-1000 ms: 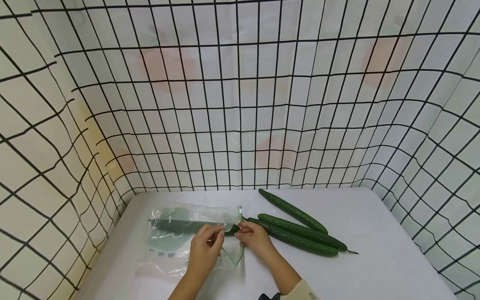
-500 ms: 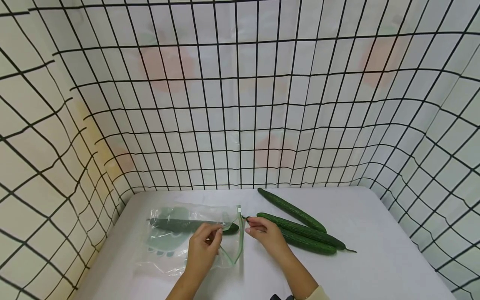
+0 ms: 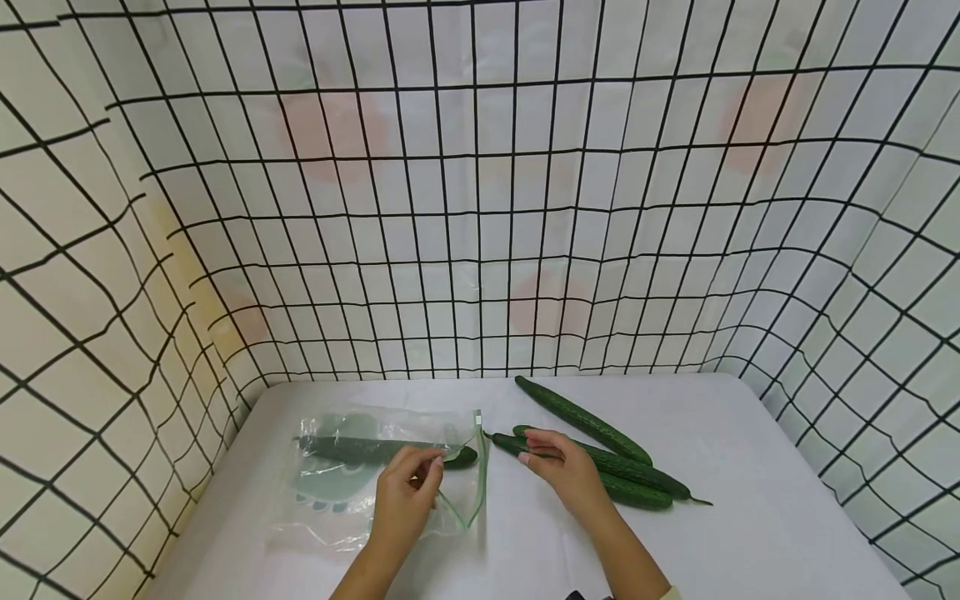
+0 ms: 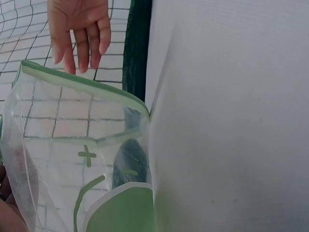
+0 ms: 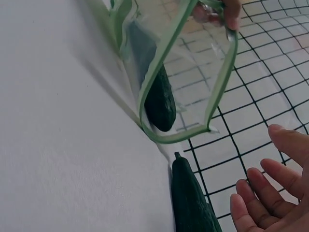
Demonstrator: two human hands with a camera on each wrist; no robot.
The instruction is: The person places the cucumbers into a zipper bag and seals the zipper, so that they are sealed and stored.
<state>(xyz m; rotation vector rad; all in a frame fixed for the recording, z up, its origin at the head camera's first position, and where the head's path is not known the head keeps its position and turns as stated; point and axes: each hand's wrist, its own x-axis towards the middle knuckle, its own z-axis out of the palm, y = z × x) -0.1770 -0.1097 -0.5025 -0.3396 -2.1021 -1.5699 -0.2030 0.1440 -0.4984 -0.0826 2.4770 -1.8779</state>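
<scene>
My left hand pinches the upper edge of a clear zip bag with a green rim, holding its mouth apart. The mouth faces right. Inside the bag lies one cucumber; its dark end shows near the opening in the right wrist view. My right hand is over the near pair of cucumbers, its fingers loosely spread with nothing in them. One of that pair, a cucumber with a thin stem, lies against another cucumber, both partly hidden by the hand.
A third loose cucumber lies at an angle behind the pair. The white table ends at a wall with a black grid at the back and sides. Pale green print marks the bag.
My right hand has let go of the bag's rim and moved right, over the cucumbers. My left hand keeps its pinch on the bag, almost still.
</scene>
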